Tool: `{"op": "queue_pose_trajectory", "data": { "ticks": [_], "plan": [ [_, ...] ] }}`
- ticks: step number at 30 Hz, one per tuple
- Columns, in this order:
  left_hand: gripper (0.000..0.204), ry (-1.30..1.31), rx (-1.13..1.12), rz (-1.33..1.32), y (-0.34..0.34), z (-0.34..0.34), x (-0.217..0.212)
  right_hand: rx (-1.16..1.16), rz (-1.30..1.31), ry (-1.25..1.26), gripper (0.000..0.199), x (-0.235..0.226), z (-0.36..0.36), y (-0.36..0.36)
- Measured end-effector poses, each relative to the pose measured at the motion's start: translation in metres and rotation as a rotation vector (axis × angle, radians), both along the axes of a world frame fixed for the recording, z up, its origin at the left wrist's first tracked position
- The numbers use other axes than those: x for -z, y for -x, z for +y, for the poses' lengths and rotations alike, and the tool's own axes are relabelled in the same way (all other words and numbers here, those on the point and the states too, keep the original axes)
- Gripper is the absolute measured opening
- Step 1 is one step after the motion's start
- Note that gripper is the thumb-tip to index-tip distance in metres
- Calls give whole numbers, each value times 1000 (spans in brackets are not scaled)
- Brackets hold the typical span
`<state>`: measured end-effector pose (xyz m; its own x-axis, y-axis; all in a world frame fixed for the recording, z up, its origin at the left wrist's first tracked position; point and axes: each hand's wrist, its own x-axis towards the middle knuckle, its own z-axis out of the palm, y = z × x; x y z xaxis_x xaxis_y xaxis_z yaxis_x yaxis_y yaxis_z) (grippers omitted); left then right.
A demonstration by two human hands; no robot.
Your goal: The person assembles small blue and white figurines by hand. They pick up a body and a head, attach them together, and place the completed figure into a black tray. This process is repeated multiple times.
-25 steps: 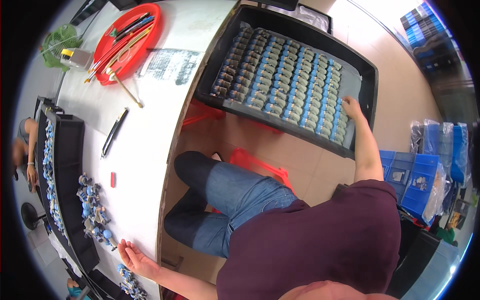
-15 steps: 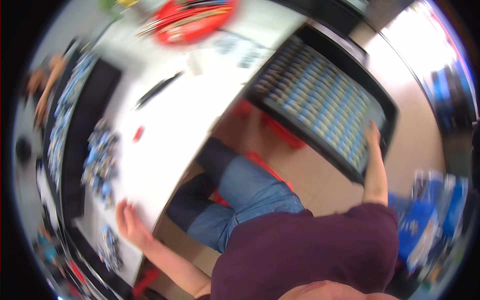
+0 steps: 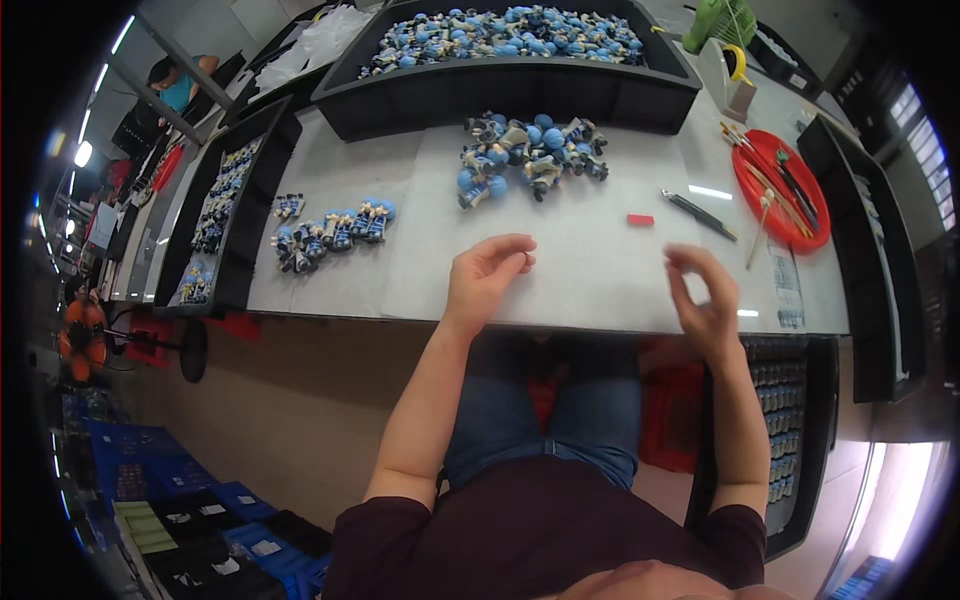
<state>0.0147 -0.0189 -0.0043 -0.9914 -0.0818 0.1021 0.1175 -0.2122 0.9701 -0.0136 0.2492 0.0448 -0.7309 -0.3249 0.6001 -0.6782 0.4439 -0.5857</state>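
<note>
Both hands have come back over the counter (image 3: 600,280). Left hand (image 3: 487,277) and right hand (image 3: 706,296) hover loosely curled, each grip empty. Blue figurines (image 3: 528,152) lie just beyond them, untouched.

I count two bare hands over the white table (image 3: 600,280): left hand (image 3: 487,280) and right hand (image 3: 703,300), both empty with fingers loosely curled. Figurine groups on the table: two, a central pile of blue-headed figurines (image 3: 530,155) and a smaller row of figurines (image 3: 330,232); I cannot count the single pieces in either. Black trays: I make out four, a large tray (image 3: 520,90) full of figurines at the back, a long tray (image 3: 225,200) at left, one tray (image 3: 865,260) at right, one tray (image 3: 790,420) below the table edge. One red plate (image 3: 790,215) with sticks. One black pen (image 3: 698,213). One small red block (image 3: 640,220).
</note>
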Motion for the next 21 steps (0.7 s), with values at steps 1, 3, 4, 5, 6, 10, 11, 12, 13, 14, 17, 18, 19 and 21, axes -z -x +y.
{"op": "queue_pose_trajectory", "data": {
  "ticks": [1, 3, 4, 5, 6, 10, 11, 12, 13, 14, 17, 18, 19, 21],
  "plan": [
    [21, -2, 12, -8, 2, 0, 1, -61, 1, -2, 27, -7, -28, 12],
    [21, 5, 39, -16, 6, 0, 5, -117, 106, -54, 29, -11, -76, 37],
    [21, -6, 55, -23, 7, 0, 4, -106, 210, -106, 30, -11, -93, 51],
    [21, -18, 72, -30, 9, 2, 4, -77, 257, -147, 31, -8, -104, 68],
    [20, -30, 83, -40, 9, 1, 4, -56, 301, -187, 31, -4, -116, 84],
    [20, -68, 99, -18, 6, -5, 5, -61, 309, -411, 33, 8, -136, 119],
    [19, -59, 94, -20, 6, -5, 4, -65, 333, -403, 30, 8, -134, 121],
    [20, -62, 97, -15, 5, -6, 5, -66, 339, -350, 30, 7, -133, 118],
    [21, -65, 100, -9, 6, -7, 7, -66, 345, -297, 29, 7, -131, 113],
    [22, -69, 104, -3, 7, -6, 8, -65, 350, -245, 29, 6, -129, 107],
    [28, -151, 32, 30, 8, -7, 10, -36, -79, 16, 26, 8, -124, 66],
    [30, -217, 17, 37, 8, -5, 6, -56, -198, 93, 25, 12, -120, 54],
    [33, -278, -5, 42, 7, -4, 1, -79, -319, 175, 25, 18, -117, 43],
    [37, -316, 12, 45, 8, -6, -1, -142, -565, 342, 28, 25, -112, 24]
  ]
}}
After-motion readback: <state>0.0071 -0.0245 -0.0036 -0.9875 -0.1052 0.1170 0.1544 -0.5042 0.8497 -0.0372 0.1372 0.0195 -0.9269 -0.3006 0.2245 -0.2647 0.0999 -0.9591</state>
